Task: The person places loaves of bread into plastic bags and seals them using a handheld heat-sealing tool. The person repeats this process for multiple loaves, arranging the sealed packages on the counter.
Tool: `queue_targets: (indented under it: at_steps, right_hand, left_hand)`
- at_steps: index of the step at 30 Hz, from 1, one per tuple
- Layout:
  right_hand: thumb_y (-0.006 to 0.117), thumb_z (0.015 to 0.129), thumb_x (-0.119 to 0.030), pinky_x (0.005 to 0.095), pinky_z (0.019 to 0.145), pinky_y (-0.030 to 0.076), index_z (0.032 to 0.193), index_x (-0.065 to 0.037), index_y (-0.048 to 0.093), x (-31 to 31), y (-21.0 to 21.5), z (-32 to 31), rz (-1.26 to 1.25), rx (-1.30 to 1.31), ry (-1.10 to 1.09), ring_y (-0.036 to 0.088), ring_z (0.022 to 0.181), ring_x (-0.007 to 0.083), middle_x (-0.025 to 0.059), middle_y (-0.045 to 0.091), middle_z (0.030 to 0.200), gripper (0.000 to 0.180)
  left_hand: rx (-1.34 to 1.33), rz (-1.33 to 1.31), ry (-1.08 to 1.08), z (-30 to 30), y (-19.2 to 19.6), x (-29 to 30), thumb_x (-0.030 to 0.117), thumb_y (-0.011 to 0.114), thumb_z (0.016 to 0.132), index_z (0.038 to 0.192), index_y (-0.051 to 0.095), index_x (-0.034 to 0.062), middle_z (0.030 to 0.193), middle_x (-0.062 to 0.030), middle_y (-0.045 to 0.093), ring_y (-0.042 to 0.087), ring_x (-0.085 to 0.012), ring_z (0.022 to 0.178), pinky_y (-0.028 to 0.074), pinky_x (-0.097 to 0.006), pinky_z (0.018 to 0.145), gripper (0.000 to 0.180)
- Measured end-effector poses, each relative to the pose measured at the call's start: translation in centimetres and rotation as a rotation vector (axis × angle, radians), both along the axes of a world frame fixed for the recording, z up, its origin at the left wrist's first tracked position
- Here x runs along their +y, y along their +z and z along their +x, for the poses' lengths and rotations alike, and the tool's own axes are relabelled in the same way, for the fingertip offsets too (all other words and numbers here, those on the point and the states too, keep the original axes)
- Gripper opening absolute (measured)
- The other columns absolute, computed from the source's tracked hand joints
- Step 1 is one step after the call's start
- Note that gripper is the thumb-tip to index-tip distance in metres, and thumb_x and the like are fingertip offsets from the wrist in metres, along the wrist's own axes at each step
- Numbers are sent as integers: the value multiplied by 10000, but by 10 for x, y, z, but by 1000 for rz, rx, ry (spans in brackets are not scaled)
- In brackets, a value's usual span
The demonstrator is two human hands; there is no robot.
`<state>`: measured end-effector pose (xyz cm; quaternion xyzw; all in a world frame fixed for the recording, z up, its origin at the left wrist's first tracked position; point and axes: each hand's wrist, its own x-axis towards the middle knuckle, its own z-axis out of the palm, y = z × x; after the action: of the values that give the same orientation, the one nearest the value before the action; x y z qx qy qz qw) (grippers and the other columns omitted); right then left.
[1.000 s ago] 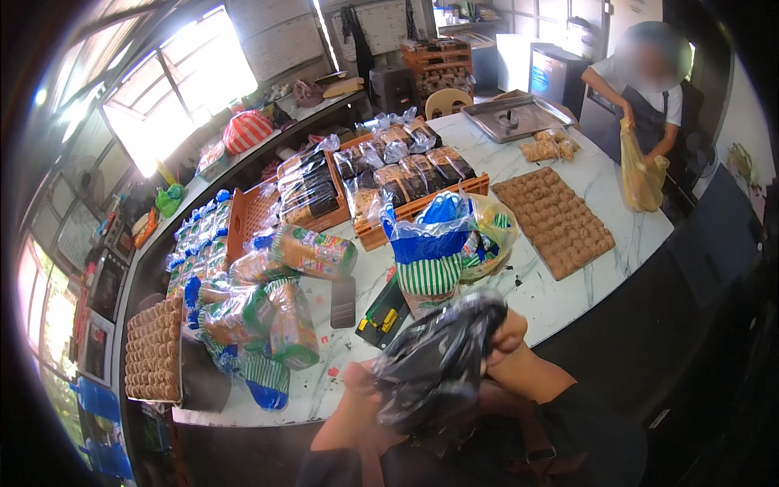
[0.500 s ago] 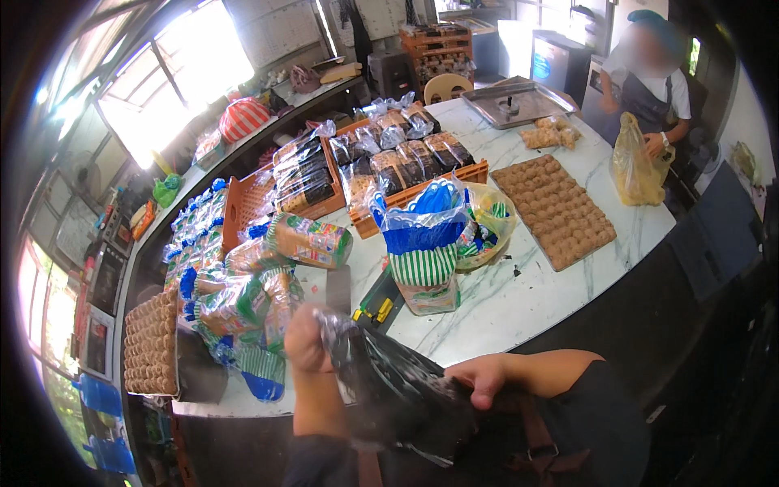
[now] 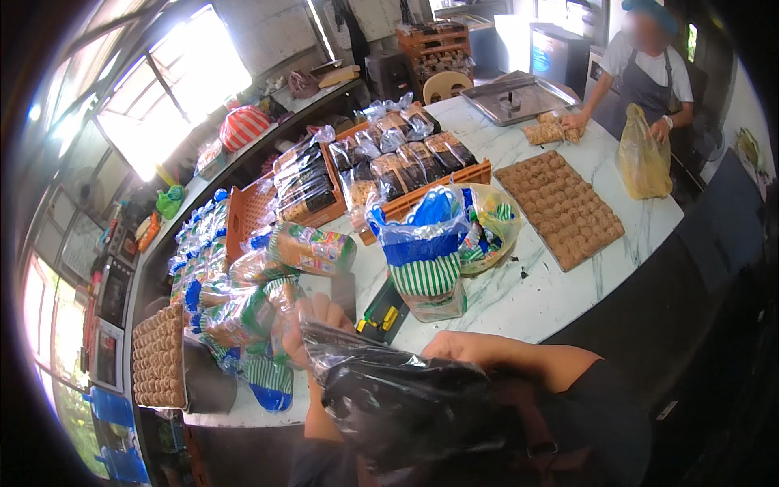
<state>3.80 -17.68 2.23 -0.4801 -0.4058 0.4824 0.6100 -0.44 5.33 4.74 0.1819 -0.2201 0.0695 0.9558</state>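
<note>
Close under the camera, a dark, crinkled plastic bag point(image 3: 406, 398) fills the lower middle of the view. My left hand point(image 3: 312, 321) grips its upper left edge, fingers closed on the plastic. My right hand point(image 3: 454, 347) holds the bag's right side, with the forearm running off to the lower right. Just beyond the bag, a blue, white and green striped bag point(image 3: 426, 260) stands upright on the marble table point(image 3: 503, 308), with a black and yellow tool point(image 3: 381, 312) lying beside it.
Bagged bread loaves point(image 3: 243, 300) are heaped at the left. Orange crates of dark packed loaves point(image 3: 406, 158) sit behind. A tray of small buns point(image 3: 560, 207) lies at the right. Another person point(image 3: 649, 65) holds a yellowish bag at the far end.
The dark bag has come lower and spread wider between my hands. My left hand has shifted up to its left edge, and the view has tilted slightly.
</note>
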Motion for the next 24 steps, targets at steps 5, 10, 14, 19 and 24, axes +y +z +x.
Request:
queue_targets:
  at_steps: [5, 10, 14, 19, 24]
  right_hand:
    - [783, 773, -187, 234, 560, 430, 802, 74, 696, -44, 18, 31, 513, 265, -464, 582, 608, 100, 75, 672, 707, 277]
    - [740, 820, -154, 244, 725, 447, 909, 46, 683, -42, 3, 36, 455, 316, -467, 604, 822, 121, 112, 666, 943, 226]
    - [688, 855, -130, 335, 982, 370, 869, -36, 664, -33, -18, 42, 313, -51, -825, 517, 1136, 186, 171, 419, 1382, 99]
    - [685, 851, -99, 363, 1060, 332, 861, -40, 609, -16, -36, 74, 347, -291, -1016, 445, 1289, 255, 200, 299, 1491, 97]
    - [543, 956, -142, 319, 947, 481, 1033, -39, 626, 0, -42, 101, 51, 261, -886, 593, 1077, 171, 140, 535, 1301, 153]
  left_hand:
    - [4, 1167, 195, 12, 8, 9, 6, 761, 760, 850, 665, -3, 678, -15, 557, 517, -69, 623, 395, -209, 539, 131]
    - [327, 1213, 255, 6, -4, 17, 11, 746, 773, 813, 643, 16, 791, -1, 590, 552, -79, 768, 409, -218, 680, 111]
    - [163, 1153, 590, 37, -11, 12, 130, 712, 796, 774, 621, 36, 1120, -100, 568, 491, -194, 1153, 341, -322, 988, 133]
    - [-1, 1187, 632, 88, -19, -1, 182, 642, 839, 878, 611, 26, 1326, -148, 495, 418, -233, 1267, 263, -380, 1091, 164]
    - [236, 968, 32, 92, -38, -24, 145, 554, 947, 1205, 528, 26, 1145, -32, 600, 552, -115, 1032, 424, -275, 907, 285]
